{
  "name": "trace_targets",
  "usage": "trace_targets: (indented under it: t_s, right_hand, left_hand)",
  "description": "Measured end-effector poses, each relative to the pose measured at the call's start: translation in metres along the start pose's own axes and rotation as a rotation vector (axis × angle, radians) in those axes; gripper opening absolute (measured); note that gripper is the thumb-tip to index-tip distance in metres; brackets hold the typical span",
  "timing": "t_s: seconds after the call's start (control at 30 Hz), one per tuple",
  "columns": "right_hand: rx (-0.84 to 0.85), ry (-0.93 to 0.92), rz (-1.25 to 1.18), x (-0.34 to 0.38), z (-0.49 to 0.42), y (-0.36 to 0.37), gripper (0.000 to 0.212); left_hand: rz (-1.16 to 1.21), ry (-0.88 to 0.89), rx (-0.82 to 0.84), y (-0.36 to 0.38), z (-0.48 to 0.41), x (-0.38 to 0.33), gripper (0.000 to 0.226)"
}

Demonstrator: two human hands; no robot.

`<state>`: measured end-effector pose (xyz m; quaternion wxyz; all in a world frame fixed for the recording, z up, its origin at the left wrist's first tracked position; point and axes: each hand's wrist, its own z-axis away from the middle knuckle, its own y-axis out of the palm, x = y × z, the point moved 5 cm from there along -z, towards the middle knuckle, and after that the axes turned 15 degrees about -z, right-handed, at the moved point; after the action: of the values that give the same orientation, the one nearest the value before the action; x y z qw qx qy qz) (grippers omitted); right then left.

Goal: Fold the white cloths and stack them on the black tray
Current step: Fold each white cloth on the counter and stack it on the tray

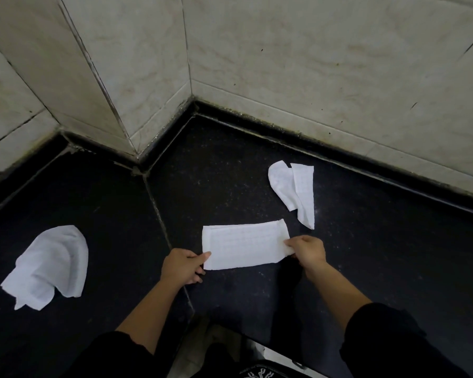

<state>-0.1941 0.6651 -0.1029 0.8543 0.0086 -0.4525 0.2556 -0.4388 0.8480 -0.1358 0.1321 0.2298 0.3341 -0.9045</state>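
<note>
- Centre frame: left hand (pixel 183 266) and right hand (pixel 307 251) pinch opposite ends of a folded white cloth (pixel 243 246).
- Crumpled cloths lie lower left (pixel 48 267) and upper right (pixel 295 190).

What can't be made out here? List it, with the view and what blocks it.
1. Black tray: not identifiable in the head view; only the dark counter shows.
2. Left hand fingertips: tucked under the folded cloth.
3. Crumpled cloth and loose cloth: their folds hide the layers.
4. Printed item: cut off by the bottom edge.
</note>
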Motion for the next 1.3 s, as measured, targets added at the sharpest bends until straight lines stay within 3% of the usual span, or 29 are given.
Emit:
trace_targets:
  t_s: [0.23,0.47,0.7,0.93,1.07,1.3]
  right_hand:
    - [0.212,-0.183,0.103,0.023,0.030,0.045,0.015]
    - [0.395,-0.236,0.414,0.024,0.056,0.113,0.014]
    - [0.439,-0.246,0.572,0.009,0.061,0.145,0.007]
    - [0.482,-0.250,0.589,-0.002,0.065,0.155,0.006]
    - [0.487,-0.222,0.567,-0.007,0.063,0.154,0.020]
    - [0.530,-0.160,0.420,-0.008,0.059,0.151,0.013]
  left_hand:
    - [0.059,-0.006,0.012,0.002,-0.002,0.001,0.036]
    - [0.155,-0.011,0.073,0.003,-0.007,0.009,0.036]
    - [0.197,-0.017,0.105,0.006,-0.010,0.011,0.037]
    - [0.212,-0.008,0.133,0.005,-0.009,0.011,0.035]
    - [0.229,-0.030,0.148,0.001,-0.007,0.013,0.039]
    - [0.227,-0.057,0.165,-0.003,-0.004,0.012,0.050]
